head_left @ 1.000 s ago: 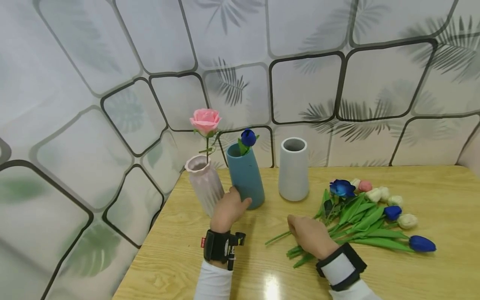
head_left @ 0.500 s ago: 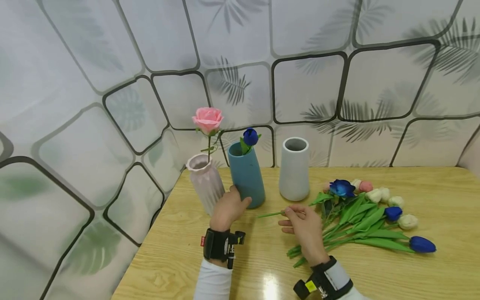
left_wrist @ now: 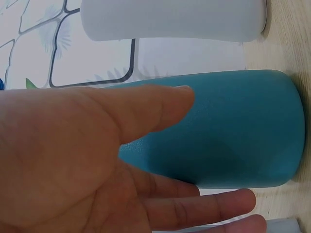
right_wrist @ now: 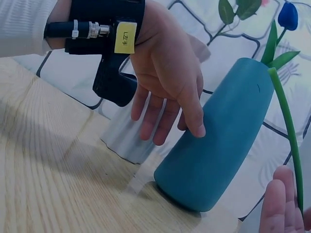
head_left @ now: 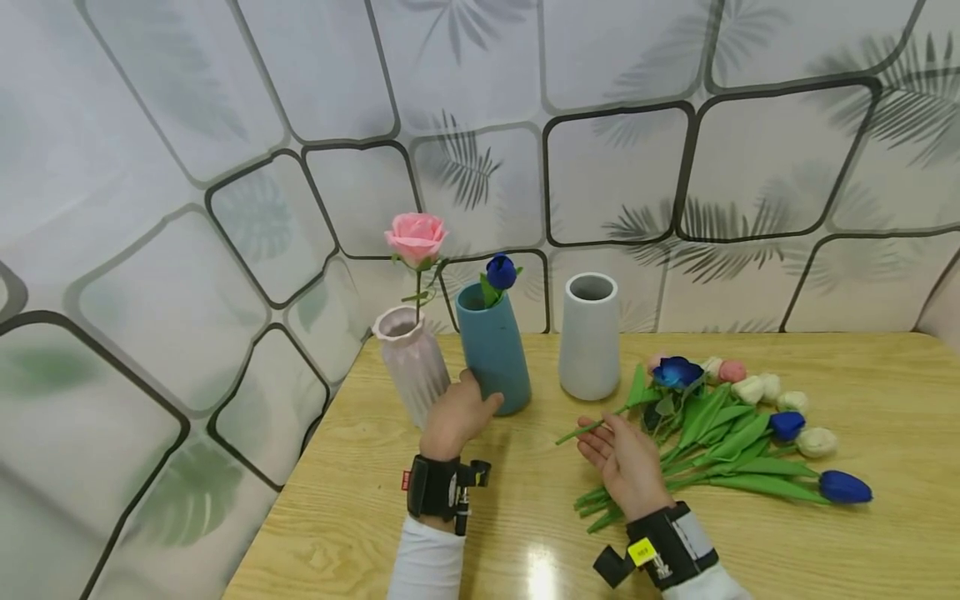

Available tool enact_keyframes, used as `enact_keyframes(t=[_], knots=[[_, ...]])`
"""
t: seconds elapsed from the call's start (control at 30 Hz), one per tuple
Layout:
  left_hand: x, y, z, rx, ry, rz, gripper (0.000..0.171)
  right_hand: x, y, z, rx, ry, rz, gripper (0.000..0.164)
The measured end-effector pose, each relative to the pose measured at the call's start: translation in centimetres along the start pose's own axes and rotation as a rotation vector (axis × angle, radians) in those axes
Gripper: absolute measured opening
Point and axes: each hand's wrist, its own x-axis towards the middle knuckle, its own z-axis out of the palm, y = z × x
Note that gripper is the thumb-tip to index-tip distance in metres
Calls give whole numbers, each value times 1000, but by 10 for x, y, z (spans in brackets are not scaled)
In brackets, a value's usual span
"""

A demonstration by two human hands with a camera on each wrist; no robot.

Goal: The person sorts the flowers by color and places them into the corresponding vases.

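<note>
In the head view, my left hand (head_left: 459, 417) rests by the lower part of a teal vase (head_left: 492, 358). The left wrist view shows its thumb lying along the vase (left_wrist: 243, 131) and the other fingers extended. A blue tulip (head_left: 501, 272) stands in that vase. My right hand (head_left: 628, 462), palm partly up, pinches a green flower stem (head_left: 573, 435) between thumb and index finger. The stem (right_wrist: 290, 131) points up past the teal vase's rim in the right wrist view. Which bloom tops it I cannot tell, as the flowers overlap there.
A pale pink ribbed vase (head_left: 412, 367) with a pink rose (head_left: 416, 239) stands left of the teal one. To the right is a white vase (head_left: 589, 350). A pile of artificial flowers (head_left: 742, 442) lies on the wooden table (head_left: 885, 400), before a patterned backdrop (head_left: 480, 192).
My right hand has lifted the stem's end and moved it left, then back slightly right, the palm turning upward. The blue rose in the pile shifted slightly. My left hand has stayed put.
</note>
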Motion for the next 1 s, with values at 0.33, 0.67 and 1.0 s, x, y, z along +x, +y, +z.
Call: enact_keyframes(t=[0.33, 0.67, 1.0], knots=[[3, -3, 1, 1, 4, -1, 79, 1, -1, -3, 46, -24, 34, 13], [3, -4, 1, 15, 11, 3, 79, -5, -11, 2, -26, -186, 23, 18], [4, -3, 2, 32, -18, -11, 79, -16, -21, 6, -65, -309, -39, 9]])
